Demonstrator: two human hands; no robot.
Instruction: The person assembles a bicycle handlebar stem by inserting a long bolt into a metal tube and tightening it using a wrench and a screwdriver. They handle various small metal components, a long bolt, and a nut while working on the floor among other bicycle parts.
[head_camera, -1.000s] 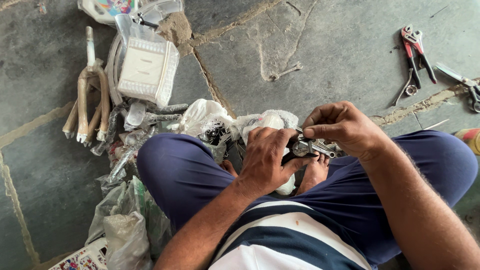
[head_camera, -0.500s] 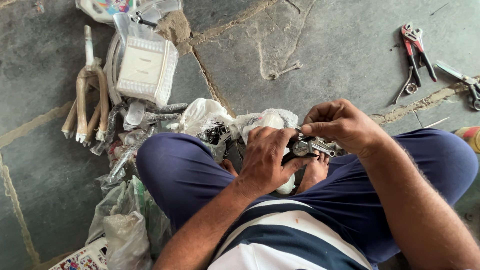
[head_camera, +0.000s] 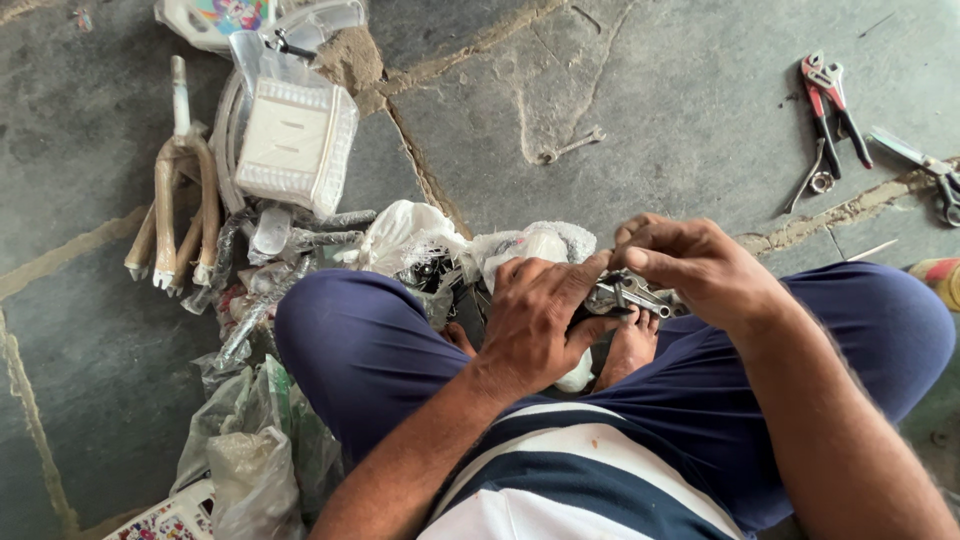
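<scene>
A tan bicycle fork (head_camera: 175, 205) lies far left of the fingers. The left hand (head_camera: 535, 320) curls over a small metal part (head_camera: 630, 295), gripping it; the right hand (head_camera: 700, 265) pinches its top. Red-handled pliers (head_camera: 828, 95) lie beyond, right.

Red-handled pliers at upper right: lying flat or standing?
Lying flat: the pliers rest on their side on the stone floor, apart from both hands, handles slightly spread.
</scene>
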